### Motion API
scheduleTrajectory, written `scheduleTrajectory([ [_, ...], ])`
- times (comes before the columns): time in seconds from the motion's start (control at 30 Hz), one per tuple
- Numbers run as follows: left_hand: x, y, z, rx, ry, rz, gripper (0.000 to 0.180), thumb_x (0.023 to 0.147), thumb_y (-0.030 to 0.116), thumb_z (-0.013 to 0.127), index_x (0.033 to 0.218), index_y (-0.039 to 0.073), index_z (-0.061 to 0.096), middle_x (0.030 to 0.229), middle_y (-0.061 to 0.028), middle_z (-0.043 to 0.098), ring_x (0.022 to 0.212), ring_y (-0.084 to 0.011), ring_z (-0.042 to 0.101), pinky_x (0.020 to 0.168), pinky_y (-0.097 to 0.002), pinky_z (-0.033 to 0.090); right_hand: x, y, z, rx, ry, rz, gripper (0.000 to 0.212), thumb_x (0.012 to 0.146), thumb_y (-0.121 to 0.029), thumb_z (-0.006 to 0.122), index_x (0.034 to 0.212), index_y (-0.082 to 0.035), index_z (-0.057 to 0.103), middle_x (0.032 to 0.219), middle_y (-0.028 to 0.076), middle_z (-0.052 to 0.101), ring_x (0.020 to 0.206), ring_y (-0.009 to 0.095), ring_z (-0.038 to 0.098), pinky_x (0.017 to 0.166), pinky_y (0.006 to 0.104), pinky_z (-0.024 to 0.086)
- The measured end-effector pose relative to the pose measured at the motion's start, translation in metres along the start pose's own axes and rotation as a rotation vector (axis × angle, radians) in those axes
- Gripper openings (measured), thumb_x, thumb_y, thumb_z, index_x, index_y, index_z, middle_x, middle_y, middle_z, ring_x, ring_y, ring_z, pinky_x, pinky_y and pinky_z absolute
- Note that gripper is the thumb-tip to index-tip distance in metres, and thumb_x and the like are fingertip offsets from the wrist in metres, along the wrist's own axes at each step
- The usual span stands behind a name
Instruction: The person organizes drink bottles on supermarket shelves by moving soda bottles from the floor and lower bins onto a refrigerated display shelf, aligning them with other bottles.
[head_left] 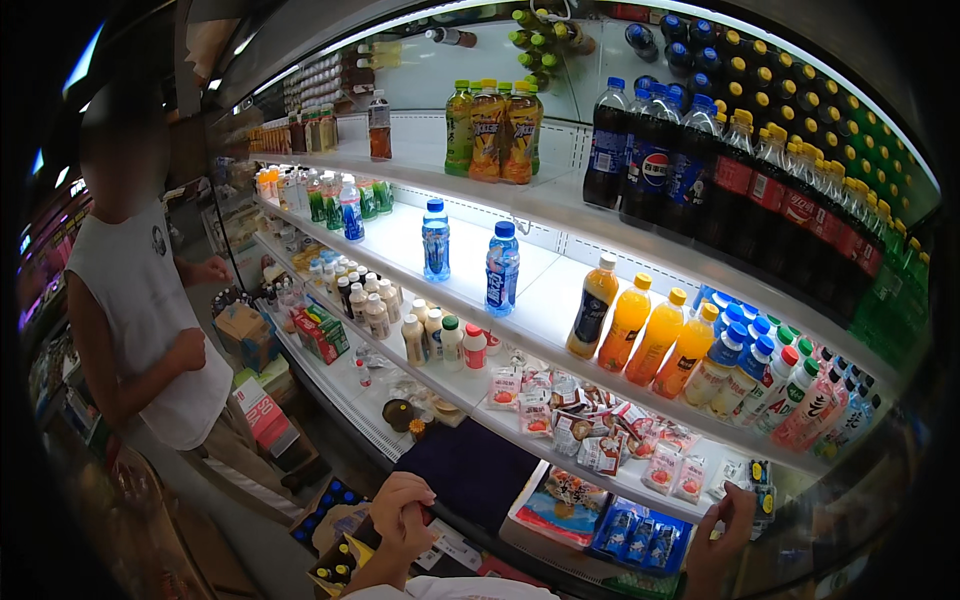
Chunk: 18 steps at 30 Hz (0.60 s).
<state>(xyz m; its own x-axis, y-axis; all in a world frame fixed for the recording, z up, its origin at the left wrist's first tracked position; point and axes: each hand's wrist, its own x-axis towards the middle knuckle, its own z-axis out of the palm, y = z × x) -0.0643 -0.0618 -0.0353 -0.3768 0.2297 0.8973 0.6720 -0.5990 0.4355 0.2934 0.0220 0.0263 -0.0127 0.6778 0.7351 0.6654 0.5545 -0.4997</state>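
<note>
My left hand [403,512] is in front of the lower part of the drinks cooler, its fingers closed. A bit of something dark red shows at its edge, too little to name. My right hand [728,525] is raised at the right end of the lower shelf, with its fingers loosely bent and apart and nothing visible in them. Closest to it are small white-and-pink snack packets [690,478] and some dark packs [762,498]. More snack packets [600,453] lie heaped to the left along that shelf.
Above stand orange juice bottles [655,343], blue-capped drink bottles [502,270] and rows of cola bottles [690,160]. Below are a blue tray of cans [637,538] and an open box of yellow-capped bottles [342,562]. At left stands another person [150,300] beside cartons [265,415].
</note>
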Motion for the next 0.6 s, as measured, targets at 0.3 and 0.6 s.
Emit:
scheduleTrajectory([
  [0.3,-0.005,-0.004,0.001,0.027,-0.010,-0.004,0.018,0.080,-0.011,0.043,0.084,0.000,0.058,0.072,-0.0115,0.058,0.061,-0.0190,0.057,0.054,-0.0270,0.047,-0.006,0.010,-0.008,-0.033,0.021,-0.007,0.033,0.091,-0.024,0.064,0.121,-0.010,0.061,0.103,0.012,0.063,0.081,0.022,0.062,0.075,0.0346,0.051],
  [0.6,-0.010,0.002,-0.002,-0.017,-0.055,-0.037,0.017,0.081,-0.009,0.044,0.084,0.000,0.059,0.072,-0.0098,0.057,0.063,-0.0192,0.056,0.055,-0.0269,0.045,-0.008,0.000,-0.005,-0.004,-0.020,0.073,0.031,0.085,0.006,0.047,0.116,0.002,0.051,0.099,0.009,0.047,0.081,0.014,0.048,0.073,0.0264,0.044],
])
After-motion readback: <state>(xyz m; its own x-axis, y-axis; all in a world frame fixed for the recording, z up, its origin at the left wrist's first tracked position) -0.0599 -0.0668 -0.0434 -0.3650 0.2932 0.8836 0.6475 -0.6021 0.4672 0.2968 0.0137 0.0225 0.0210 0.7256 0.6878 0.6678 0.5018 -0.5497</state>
